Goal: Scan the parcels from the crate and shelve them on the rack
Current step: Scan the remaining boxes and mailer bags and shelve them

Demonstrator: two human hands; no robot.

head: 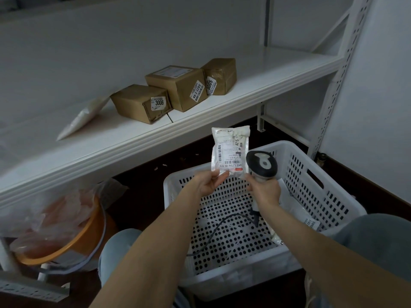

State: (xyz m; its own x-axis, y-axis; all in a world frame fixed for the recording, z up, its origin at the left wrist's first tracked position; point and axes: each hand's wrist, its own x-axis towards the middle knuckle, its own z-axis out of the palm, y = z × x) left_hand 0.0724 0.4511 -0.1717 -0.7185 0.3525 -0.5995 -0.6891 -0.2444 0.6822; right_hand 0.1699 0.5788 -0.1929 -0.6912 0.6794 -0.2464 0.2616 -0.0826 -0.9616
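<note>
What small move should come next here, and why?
Probably aim the scanner at the barcode on the packet and scan: the left hand pinches the packet upright, label showing, the right hand grips the scanner right beside it, and the packet is not yet on the shelf.

In front of you the white rack shelf [278, 70] is carrying a white pouch [84, 116] and three brown boxes [178, 85] in a row; the dark floor [142, 192] is bearing your crate [311, 170] and an orange basin [84, 236].
</note>
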